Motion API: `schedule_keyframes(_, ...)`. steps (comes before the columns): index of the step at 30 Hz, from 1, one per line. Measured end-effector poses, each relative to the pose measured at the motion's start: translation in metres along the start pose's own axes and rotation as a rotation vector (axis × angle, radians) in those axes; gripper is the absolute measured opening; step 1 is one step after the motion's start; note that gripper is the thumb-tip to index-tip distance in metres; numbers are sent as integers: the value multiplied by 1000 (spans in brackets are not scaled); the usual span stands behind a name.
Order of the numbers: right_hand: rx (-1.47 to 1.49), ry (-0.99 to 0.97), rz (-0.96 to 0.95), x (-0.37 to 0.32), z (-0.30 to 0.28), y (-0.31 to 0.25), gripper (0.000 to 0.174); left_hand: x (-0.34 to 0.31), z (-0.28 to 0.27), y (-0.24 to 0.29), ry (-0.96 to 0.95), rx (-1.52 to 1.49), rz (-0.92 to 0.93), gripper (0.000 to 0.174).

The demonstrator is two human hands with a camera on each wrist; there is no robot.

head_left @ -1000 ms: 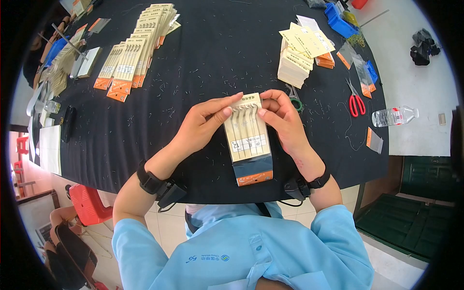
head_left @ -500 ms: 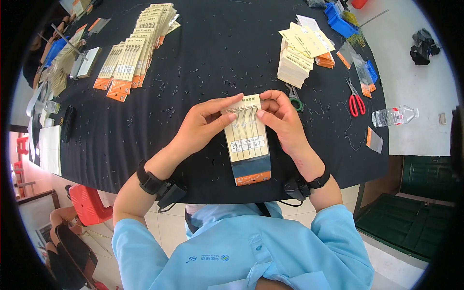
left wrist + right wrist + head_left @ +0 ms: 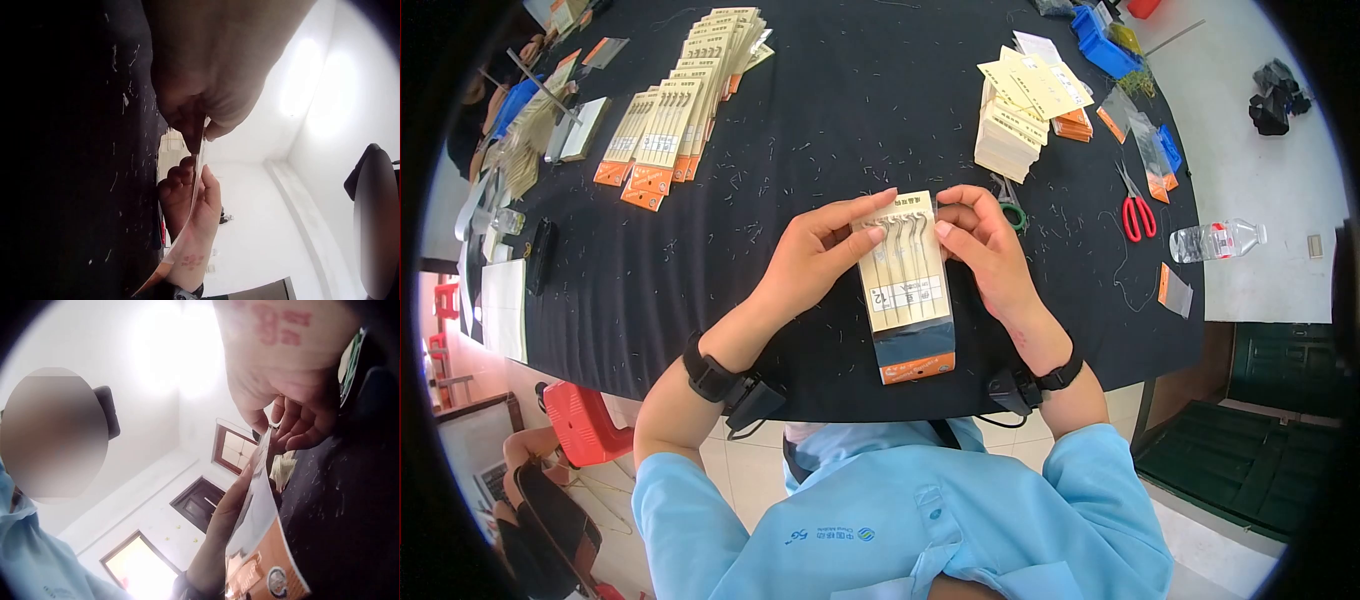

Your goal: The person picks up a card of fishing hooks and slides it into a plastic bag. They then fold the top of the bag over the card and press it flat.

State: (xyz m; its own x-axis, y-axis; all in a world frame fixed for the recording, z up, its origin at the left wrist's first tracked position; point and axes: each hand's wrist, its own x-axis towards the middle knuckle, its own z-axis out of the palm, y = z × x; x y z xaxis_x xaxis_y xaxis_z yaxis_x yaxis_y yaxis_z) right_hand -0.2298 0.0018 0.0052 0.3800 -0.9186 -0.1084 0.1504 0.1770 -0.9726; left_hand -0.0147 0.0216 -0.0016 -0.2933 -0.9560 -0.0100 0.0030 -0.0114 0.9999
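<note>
A clear packet (image 3: pixel 915 345) with an orange end holds a cream card (image 3: pixel 905 262) carrying several thin hooked metal pieces and a white label. The left hand (image 3: pixel 812 258) pinches its upper left edge, thumb on the front. At the upper right edge the right hand (image 3: pixel 988 250) pinches it between thumb and curled fingers. In the left wrist view the packet (image 3: pixel 187 231) is seen edge-on between both hands; the right wrist view shows its orange end (image 3: pixel 265 565) hanging below the fingers.
Rows of filled packets (image 3: pixel 665 130) lie at the back left. A stack of cream cards (image 3: pixel 1008 135), green-handled scissors (image 3: pixel 1013 214), red scissors (image 3: pixel 1138 215), a water bottle (image 3: pixel 1215 241) and a blue basket (image 3: pixel 1105 45) are to the right. Thread bits dot the black cloth (image 3: pixel 850 120).
The packet has shifted slightly to the left between the hands, its orange end swinging a little left and up. Both hands keep their pinch and have barely moved.
</note>
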Motion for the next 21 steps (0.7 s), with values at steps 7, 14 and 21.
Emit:
schedule_keyframes(7, -63, 14, -36, 0, -1, 2, 26, 0, -1, 4, 22, 20, -43, 36)
schedule_keyframes(14, -136, 7, -89, 0, 1, 3, 23, 1, -1, 3, 11, 12, -58, 33)
schedule_keyframes(21, -207, 25, -98, -1, 0, 2, 13, 0, 0, 2, -26, -36, -44, 31)
